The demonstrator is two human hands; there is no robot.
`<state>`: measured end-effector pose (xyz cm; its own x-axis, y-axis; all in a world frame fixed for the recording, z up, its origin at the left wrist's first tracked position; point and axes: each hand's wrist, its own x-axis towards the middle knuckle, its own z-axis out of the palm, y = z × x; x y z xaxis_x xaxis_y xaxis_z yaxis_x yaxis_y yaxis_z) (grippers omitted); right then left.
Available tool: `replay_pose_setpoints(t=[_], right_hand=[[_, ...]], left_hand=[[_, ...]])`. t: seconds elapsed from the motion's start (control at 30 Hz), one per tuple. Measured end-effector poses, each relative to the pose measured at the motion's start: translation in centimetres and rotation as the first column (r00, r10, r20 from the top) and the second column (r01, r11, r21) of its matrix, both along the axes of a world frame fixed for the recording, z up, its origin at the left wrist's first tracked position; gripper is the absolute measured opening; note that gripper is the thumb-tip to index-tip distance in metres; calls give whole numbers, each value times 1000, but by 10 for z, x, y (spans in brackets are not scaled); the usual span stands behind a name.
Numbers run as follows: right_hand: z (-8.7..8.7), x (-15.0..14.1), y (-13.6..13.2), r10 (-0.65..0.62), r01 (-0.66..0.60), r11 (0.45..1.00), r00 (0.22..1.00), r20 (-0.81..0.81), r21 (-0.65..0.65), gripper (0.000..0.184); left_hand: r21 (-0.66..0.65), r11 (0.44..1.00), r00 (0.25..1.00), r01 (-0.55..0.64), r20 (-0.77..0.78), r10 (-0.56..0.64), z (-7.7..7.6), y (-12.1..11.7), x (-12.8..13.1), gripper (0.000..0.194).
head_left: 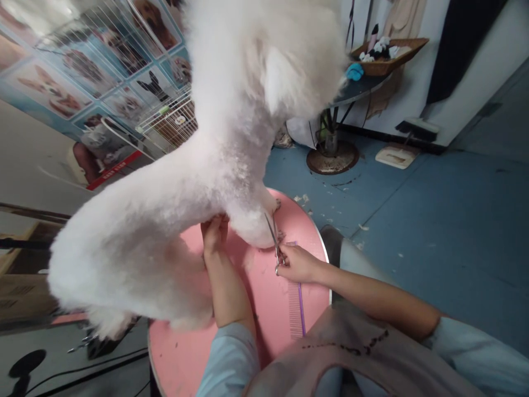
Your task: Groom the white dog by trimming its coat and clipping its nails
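A fluffy white dog stands on a round pink grooming table, its head at the top of the view. My right hand is closed around the handles of metal scissors. Their blades are parted and point up beside the fur of the dog's front leg, near the paw. My left hand reaches under the dog's chest just behind that leg, its fingers curled against the fur. What those fingers hold, if anything, is hidden. A purple-backed comb lies on the table below my right hand.
At the left stand a white wire cage and a wall of dog pictures. A wicker basket rests on a dark table beyond. A broom and dustpan are on the blue floor, with fur tufts scattered near the table.
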<state>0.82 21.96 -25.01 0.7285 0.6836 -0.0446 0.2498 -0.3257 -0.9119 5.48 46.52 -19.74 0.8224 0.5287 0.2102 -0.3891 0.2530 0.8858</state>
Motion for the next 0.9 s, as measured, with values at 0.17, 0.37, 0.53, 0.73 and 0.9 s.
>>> replay_pose_setpoints(t=[0.17,0.37,0.53,0.73,0.9], right_hand=[[-5,2,-3,103,-70,989,960,-259,133,17],[-10,3,-4,153,-57,974,880,-450,218,23],[-14,5,-10,224,-116,966,823,-523,230,15],[-22,6,-13,241,-101,961,758,-606,257,18],[-22,7,-13,216,-53,967,690,-691,249,25]], left_hand=[[0,1000,1000,-31,-5,31,-1,0,1,40],[2,1000,1000,-28,2,28,-2,1,1,36],[-8,1000,1000,-30,6,30,-1,-1,0,38],[-36,998,999,-43,-6,43,2,-4,-1,39],[-25,999,999,-34,0,34,2,-4,0,38]])
